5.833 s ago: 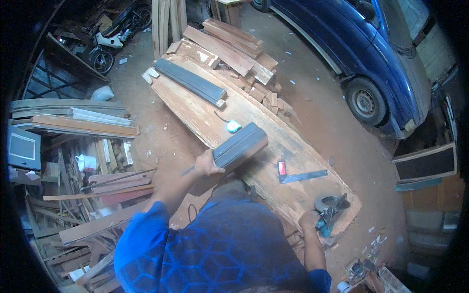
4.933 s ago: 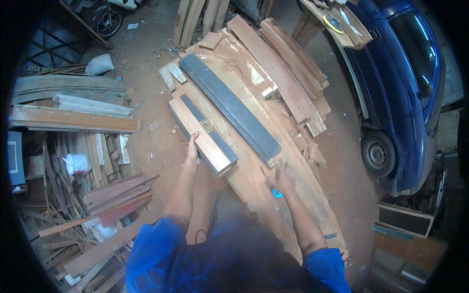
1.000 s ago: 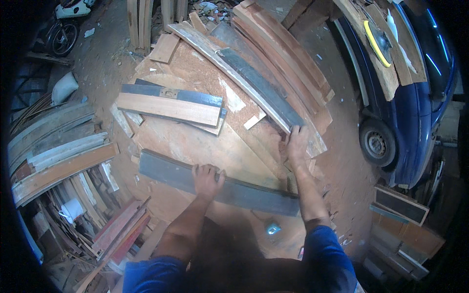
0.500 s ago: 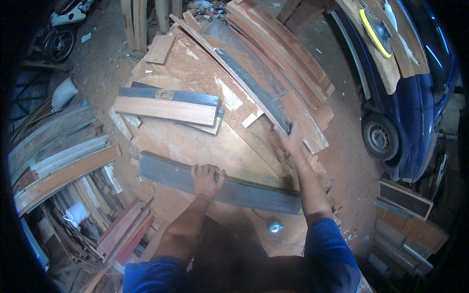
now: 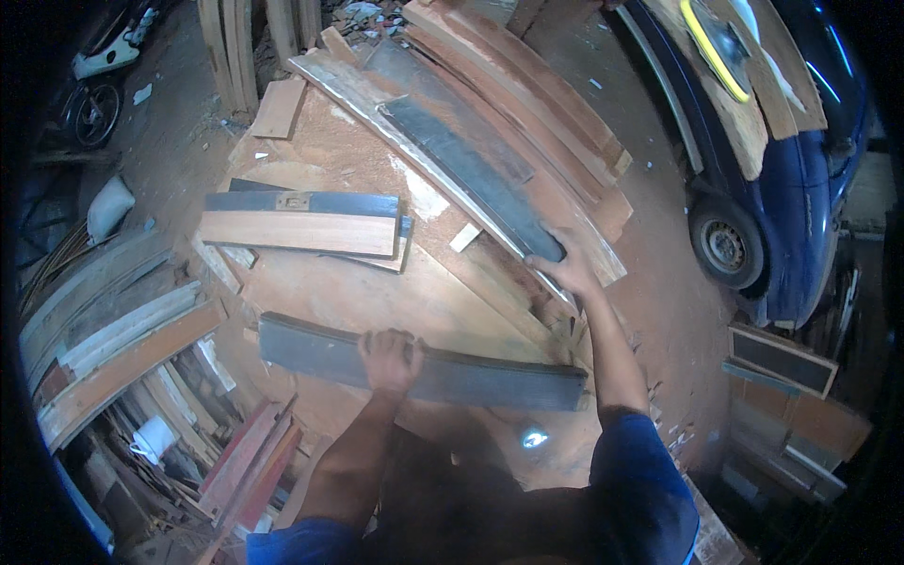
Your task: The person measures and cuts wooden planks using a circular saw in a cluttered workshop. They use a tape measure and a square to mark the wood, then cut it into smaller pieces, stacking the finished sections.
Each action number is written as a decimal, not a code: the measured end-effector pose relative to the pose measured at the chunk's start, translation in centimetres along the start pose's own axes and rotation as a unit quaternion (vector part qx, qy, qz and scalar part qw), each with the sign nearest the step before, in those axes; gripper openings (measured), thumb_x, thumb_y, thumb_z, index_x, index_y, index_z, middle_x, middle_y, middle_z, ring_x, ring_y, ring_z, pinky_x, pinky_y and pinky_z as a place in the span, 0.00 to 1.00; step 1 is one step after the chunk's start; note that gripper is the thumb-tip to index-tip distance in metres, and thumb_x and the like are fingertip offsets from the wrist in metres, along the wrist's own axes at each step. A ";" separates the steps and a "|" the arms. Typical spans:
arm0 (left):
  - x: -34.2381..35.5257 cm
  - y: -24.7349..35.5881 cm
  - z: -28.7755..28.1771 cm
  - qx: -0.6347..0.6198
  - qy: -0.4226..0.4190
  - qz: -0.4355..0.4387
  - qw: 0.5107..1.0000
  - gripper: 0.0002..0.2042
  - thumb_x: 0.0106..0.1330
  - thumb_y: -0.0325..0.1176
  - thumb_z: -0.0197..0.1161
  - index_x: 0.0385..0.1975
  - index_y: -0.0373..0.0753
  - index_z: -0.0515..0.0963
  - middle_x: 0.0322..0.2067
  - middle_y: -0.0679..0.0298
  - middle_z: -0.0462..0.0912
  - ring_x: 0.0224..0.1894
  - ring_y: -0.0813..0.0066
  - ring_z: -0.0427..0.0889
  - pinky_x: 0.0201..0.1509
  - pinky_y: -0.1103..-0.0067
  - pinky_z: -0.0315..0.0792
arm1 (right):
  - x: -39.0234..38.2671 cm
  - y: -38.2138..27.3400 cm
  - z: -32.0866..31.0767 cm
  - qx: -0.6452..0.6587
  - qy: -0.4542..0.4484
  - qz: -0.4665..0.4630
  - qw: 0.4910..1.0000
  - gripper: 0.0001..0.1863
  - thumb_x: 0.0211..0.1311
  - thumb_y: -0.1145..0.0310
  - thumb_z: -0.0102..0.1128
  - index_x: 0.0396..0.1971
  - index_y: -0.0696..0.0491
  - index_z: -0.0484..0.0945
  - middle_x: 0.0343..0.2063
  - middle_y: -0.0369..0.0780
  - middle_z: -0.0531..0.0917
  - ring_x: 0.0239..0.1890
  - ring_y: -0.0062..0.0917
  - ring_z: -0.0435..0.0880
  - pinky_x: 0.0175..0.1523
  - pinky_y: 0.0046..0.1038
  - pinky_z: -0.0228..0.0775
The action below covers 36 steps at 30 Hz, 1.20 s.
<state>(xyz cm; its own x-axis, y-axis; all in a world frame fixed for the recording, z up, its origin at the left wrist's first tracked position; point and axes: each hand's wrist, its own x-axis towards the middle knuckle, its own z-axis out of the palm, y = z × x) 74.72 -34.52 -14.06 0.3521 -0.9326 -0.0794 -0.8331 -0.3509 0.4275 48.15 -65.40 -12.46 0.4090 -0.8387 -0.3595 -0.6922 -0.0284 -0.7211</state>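
Observation:
A long dark grey wooden plank lies crosswise nearest me. My left hand is closed over its far edge, fingers curled on top. Farther off to the right, a second dark board runs diagonally with its broad dark face showing upward. My right hand grips its near end, thumb on the near side and fingers over the end. Beneath that board lies a long pale-edged plank. At the left sits a stack of short boards, the top one half dark and half bare wood, with a small metal plate.
Sawdust covers the plywood work surface. Long planks are piled along its far right side. A small lit lamp lies near me. A blue car stands at the right, and scrap timber fills the left.
The board in my right hand has turned from its narrow edge to show its broad dark face. My left hand stays on the near plank. The whole view has shifted slightly.

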 end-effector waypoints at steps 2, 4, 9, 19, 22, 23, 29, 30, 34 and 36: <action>-0.1 -0.2 -0.2 0.002 0.001 0.003 1.000 0.12 0.64 0.43 0.61 0.35 0.42 0.82 0.38 0.60 0.82 0.49 0.58 0.78 0.69 0.52 0.58 | -1.4 -3.6 -1.0 -0.123 0.069 -0.041 0.989 0.45 0.44 0.52 0.80 0.64 0.55 0.76 0.57 0.53 0.78 0.63 0.44 0.75 0.70 0.39 0.64; -0.1 0.2 -0.5 0.001 0.002 0.006 1.000 0.12 0.63 0.43 0.62 0.35 0.42 0.82 0.39 0.59 0.82 0.50 0.58 0.77 0.69 0.52 0.58 | -2.6 -7.5 -1.9 -0.252 0.121 -0.040 0.959 0.44 0.44 0.56 0.79 0.64 0.58 0.76 0.56 0.52 0.78 0.62 0.41 0.76 0.68 0.38 0.65; -0.3 -0.1 -0.5 -0.010 -0.003 -0.005 1.000 0.13 0.62 0.44 0.62 0.36 0.41 0.82 0.40 0.58 0.82 0.51 0.56 0.77 0.69 0.52 0.57 | -4.2 -6.9 -2.3 0.070 -0.013 0.099 0.993 0.42 0.47 0.56 0.78 0.64 0.56 0.77 0.60 0.48 0.78 0.65 0.38 0.73 0.70 0.39 0.62; -0.1 -0.3 -0.4 0.017 -0.031 -0.001 0.999 0.12 0.64 0.43 0.62 0.37 0.41 0.82 0.41 0.59 0.82 0.51 0.58 0.77 0.70 0.51 0.58 | -9.2 -4.0 2.0 0.709 -0.213 0.233 0.630 0.51 0.57 0.36 0.57 0.71 0.59 0.62 0.58 0.60 0.77 0.53 0.54 0.83 0.54 0.55 0.80; -0.5 -0.3 -0.2 -0.001 -0.024 -0.015 1.000 0.12 0.64 0.42 0.62 0.38 0.41 0.82 0.41 0.59 0.82 0.52 0.58 0.77 0.70 0.52 0.58 | -9.1 -5.5 2.7 0.724 -0.244 0.204 0.612 0.46 0.60 0.41 0.53 0.71 0.58 0.63 0.60 0.60 0.76 0.55 0.55 0.82 0.58 0.55 0.78; -0.4 -0.2 -0.3 -0.005 -0.026 -0.017 0.999 0.12 0.64 0.42 0.63 0.38 0.41 0.82 0.41 0.59 0.82 0.51 0.58 0.77 0.70 0.52 0.58 | -9.2 -6.0 2.9 0.725 -0.251 0.200 0.609 0.46 0.60 0.41 0.52 0.71 0.58 0.63 0.60 0.60 0.76 0.55 0.56 0.82 0.58 0.56 0.78; -0.7 -0.5 -0.1 -0.020 -0.006 -0.019 1.000 0.12 0.62 0.42 0.64 0.37 0.42 0.82 0.40 0.59 0.82 0.50 0.59 0.78 0.70 0.52 0.58 | -8.7 -2.6 2.2 0.639 -0.207 0.254 0.696 0.36 0.64 0.50 0.52 0.66 0.60 0.70 0.54 0.53 0.82 0.51 0.44 0.86 0.60 0.44 0.79; -0.7 -0.6 0.1 -0.023 -0.005 -0.019 1.000 0.12 0.62 0.42 0.64 0.37 0.41 0.82 0.40 0.59 0.83 0.50 0.59 0.78 0.70 0.52 0.58 | -8.4 -0.2 2.1 0.606 -0.183 0.279 0.723 0.34 0.65 0.52 0.53 0.64 0.60 0.71 0.52 0.52 0.84 0.50 0.40 0.87 0.60 0.41 0.79; -0.8 -1.0 0.3 -0.025 -0.019 -0.031 0.999 0.12 0.61 0.43 0.64 0.36 0.41 0.83 0.40 0.58 0.83 0.52 0.59 0.78 0.71 0.52 0.57 | -7.2 -1.2 2.1 0.492 -0.162 0.297 0.802 0.26 0.65 0.58 0.68 0.54 0.62 0.78 0.43 0.45 0.87 0.44 0.32 0.89 0.52 0.33 0.82; -1.0 -1.2 0.6 -0.019 -0.019 -0.033 0.999 0.13 0.61 0.43 0.65 0.37 0.41 0.83 0.41 0.58 0.83 0.52 0.60 0.78 0.72 0.52 0.57 | -6.7 -2.6 2.0 0.378 -0.152 0.249 0.879 0.26 0.66 0.56 0.68 0.54 0.62 0.79 0.43 0.45 0.88 0.44 0.32 0.89 0.51 0.33 0.81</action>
<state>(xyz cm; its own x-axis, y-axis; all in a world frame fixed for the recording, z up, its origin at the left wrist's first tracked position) 75.09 -33.24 -15.05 0.3879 -0.9106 -0.1425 -0.7921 -0.4084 0.4537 48.34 -58.61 -9.32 0.3865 -0.4584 -0.8003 -0.2839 0.7664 -0.5761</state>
